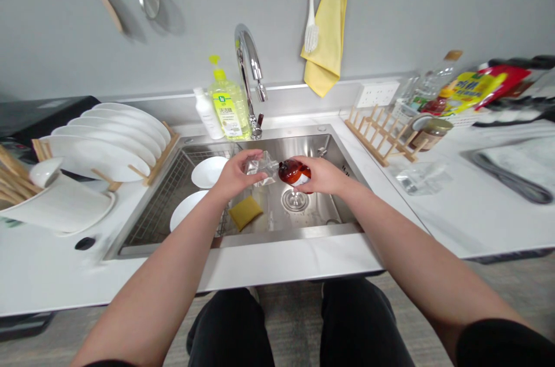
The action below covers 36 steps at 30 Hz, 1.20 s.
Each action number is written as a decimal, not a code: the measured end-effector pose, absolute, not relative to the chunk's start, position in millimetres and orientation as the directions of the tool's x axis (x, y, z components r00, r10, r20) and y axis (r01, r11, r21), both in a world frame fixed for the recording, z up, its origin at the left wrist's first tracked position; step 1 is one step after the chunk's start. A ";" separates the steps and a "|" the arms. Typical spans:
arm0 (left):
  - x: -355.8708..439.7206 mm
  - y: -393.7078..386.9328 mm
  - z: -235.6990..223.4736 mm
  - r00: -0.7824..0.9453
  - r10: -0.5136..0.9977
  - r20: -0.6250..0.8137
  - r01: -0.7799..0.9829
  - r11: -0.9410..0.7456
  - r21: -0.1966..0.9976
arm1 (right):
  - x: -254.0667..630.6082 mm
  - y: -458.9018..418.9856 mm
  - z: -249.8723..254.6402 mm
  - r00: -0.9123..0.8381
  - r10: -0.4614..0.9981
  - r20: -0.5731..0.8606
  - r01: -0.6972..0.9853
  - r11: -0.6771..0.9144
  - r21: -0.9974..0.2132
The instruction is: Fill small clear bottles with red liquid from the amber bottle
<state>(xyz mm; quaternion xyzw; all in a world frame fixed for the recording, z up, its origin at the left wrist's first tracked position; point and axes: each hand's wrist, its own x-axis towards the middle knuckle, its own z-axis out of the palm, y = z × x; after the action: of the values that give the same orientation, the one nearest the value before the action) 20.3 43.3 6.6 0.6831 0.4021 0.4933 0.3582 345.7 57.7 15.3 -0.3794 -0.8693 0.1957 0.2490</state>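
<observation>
Over the steel sink (329,147), my left hand (236,173) is closed around a small clear glass container (261,169). My right hand (323,176) grips a small bottle of dark red-brown liquid (293,173), tipped on its side with its mouth toward the glass. The two objects touch or nearly touch above the drain (295,200). A yellow sponge (245,211) lies on the sink floor below my left wrist. Two white dishes (209,171) rest on the wire rack in the sink's left half.
A chrome faucet (248,66) and a yellow dish-soap bottle (228,104) stand behind the sink. White plates (108,136) fill a wooden rack at left. An empty wooden rack (384,136), jars and packets sit at right. A yellow cloth (329,26) hangs on the wall.
</observation>
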 end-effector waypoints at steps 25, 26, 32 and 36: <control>16.5 47.7 2.5 0.279 0.824 0.493 0.256 -0.559 0.789 | 346.8 58.6 11.9 -0.606 0.777 0.174 0.625 0.599 -0.500; 16.8 47.6 2.7 0.281 0.825 0.490 0.259 -0.557 0.789 | 346.8 58.3 12.1 -0.607 0.776 0.172 0.626 0.600 -0.498; 18.0 46.4 3.9 0.289 0.826 0.484 0.270 -0.555 0.787 | 347.2 58.3 11.5 -0.611 0.776 0.155 0.638 0.599 -0.485; 17.6 45.9 3.5 0.293 0.826 0.482 0.296 -0.558 0.776 | 346.7 57.4 12.5 -0.617 0.775 0.137 0.640 0.595 -0.487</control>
<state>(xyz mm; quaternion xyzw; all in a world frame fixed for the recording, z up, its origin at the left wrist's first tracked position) 17.6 45.9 3.5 0.7514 0.3730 0.4628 0.2864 346.7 57.4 12.5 -0.4035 -0.8767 0.1993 0.1699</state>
